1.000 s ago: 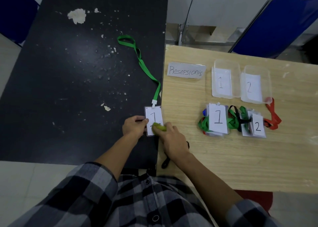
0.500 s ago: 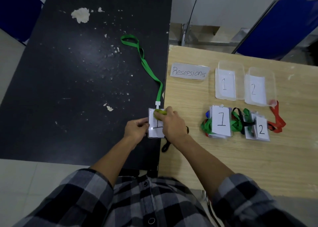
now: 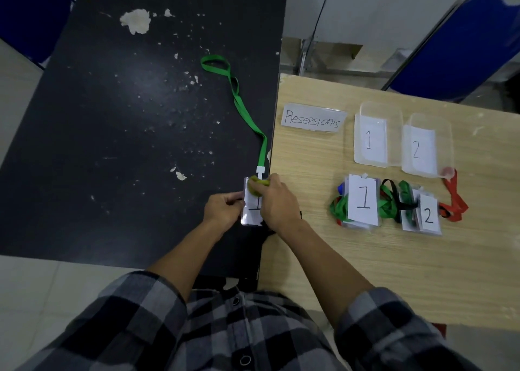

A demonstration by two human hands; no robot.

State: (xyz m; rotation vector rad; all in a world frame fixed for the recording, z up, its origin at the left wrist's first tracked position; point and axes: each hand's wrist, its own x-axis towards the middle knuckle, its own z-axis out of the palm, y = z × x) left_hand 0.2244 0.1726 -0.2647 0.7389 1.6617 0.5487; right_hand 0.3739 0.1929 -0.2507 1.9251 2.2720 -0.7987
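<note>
Location: badge card marked 1 lies flat at right edge of black table, just beside wooden table; green strap trails away from its clip; left hand pinches its left edge, fingers curled; right hand grips yellow-green cloth, pressing it on the card's top.

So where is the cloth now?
Head view, mid-frame: the cloth lies on the badge near its clip, in the right hand, on the black table.
</note>
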